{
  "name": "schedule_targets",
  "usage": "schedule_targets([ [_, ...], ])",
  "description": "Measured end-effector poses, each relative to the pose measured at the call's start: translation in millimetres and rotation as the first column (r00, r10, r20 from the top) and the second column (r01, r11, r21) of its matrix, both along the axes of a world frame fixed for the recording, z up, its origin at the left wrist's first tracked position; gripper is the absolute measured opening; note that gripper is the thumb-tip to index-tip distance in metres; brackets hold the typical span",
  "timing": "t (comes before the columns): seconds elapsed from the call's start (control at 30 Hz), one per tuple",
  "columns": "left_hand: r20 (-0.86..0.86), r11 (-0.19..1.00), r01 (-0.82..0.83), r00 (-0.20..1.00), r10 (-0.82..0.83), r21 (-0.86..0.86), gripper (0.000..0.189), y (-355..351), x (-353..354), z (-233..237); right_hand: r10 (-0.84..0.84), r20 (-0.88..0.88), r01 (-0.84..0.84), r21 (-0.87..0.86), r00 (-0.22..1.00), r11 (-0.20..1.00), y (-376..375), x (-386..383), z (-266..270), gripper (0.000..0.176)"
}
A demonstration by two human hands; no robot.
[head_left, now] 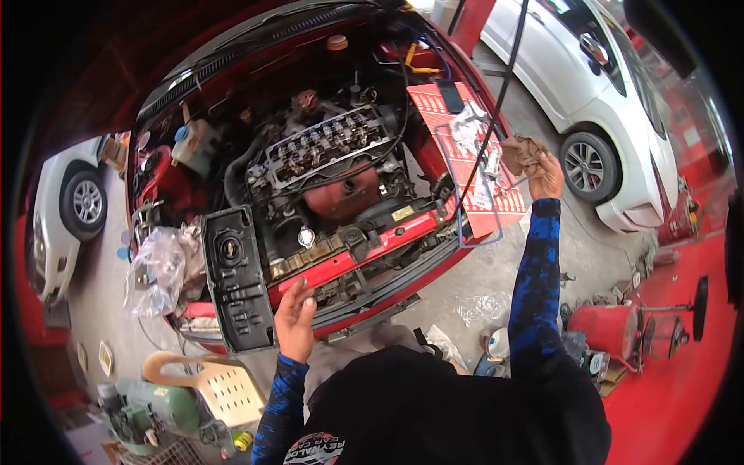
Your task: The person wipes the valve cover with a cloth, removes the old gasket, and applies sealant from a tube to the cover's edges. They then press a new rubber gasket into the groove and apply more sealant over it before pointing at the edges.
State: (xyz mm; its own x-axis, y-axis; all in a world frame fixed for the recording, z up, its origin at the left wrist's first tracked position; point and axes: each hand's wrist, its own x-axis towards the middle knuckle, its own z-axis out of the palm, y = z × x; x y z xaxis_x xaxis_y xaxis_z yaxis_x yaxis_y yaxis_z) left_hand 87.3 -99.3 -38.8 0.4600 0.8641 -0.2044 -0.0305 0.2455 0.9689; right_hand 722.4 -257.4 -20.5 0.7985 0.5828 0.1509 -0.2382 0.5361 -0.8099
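My right hand (549, 178) is closed on a crumpled brown rag (525, 155), out over the car's side at the right. My left hand (294, 324) is open and holds nothing, its fingers partly bent, just in front of the red front crossbar (380, 248). Beside it a black engine valve cover (236, 283) lies with its hollow underside up. In the open engine bay the cylinder head (325, 147) is uncovered, with its valve gear showing. A red-and-white printed board (480, 198) lies on the fender near my right hand, bearing a white cloth (467, 128) and a dark phone-like object (450, 97).
A clear plastic bag (159, 271) rests at the bay's left corner. A thin dark prop rod (496, 108) crosses the right side. Below left stand a beige plastic chair (225, 387) and a green compressor (167, 407). White cars (612, 101) flank both sides; a red tank (604, 329) stands at right.
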Motion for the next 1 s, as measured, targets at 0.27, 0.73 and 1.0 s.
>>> schedule_targets([
  [0.27, 0.454, 0.858, 0.414, 0.855, -0.252, -0.302, 0.063, -4.7, 57.7, 71.2, 0.384, -0.065, -0.387, -0.029, 0.921, 0.922, 40.7, -364.6, 85.5, 0.017],
  [0.73, -0.151, 0.980, 0.174, 0.976, -0.158, 0.096, 0.018, 46.4, -73.8, 12.5, 0.780, 0.559, -0.179, -0.769, 0.281, 0.614, 114.5, -576.9, 35.4, 0.034],
  [1.0, 0.752, 0.666, 0.487, 0.635, 0.174, -0.565, 0.056, 91.5, -113.1, 23.9, 0.654, 0.754, 0.186, -0.654, 0.069, 0.734, 169.9, -636.4, 40.5, 0.043],
])
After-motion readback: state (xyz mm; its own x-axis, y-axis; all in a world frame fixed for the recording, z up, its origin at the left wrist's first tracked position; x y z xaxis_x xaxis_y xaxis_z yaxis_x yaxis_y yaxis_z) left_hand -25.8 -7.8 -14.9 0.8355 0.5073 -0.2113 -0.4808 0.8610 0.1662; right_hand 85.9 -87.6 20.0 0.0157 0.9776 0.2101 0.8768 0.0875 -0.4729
